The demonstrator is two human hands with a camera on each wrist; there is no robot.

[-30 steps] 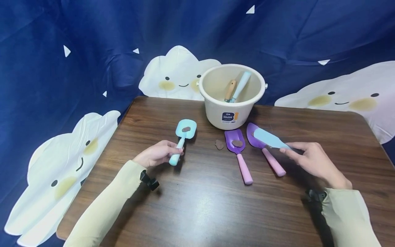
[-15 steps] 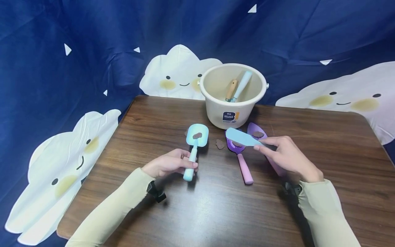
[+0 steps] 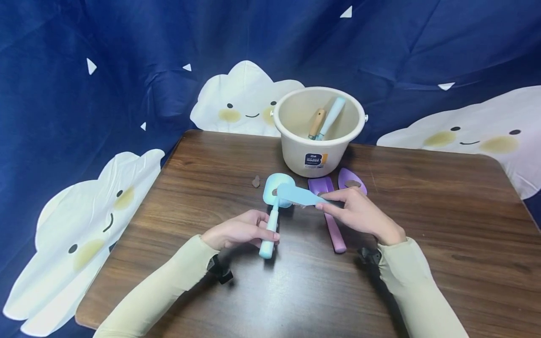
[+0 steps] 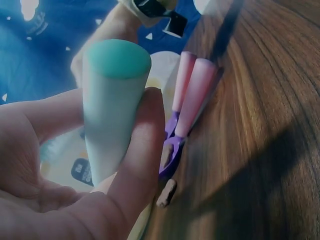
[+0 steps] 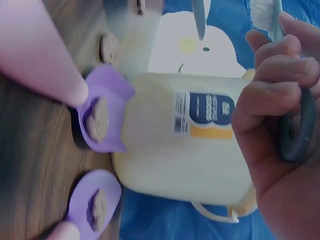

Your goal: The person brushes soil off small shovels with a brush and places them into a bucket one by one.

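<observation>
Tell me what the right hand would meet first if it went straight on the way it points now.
Probably the light blue scoop held by the left hand; the blue brush in the right hand overlaps it in the head view, though whether they touch is unclear.

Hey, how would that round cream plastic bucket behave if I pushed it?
The bucket may tip if pushed high, since it narrows toward its base. It's probably fairly stiff, holding an even round rim. The tan wooden handle and light blue cylindrical handle inside lean, so they'd likely shift.
</observation>
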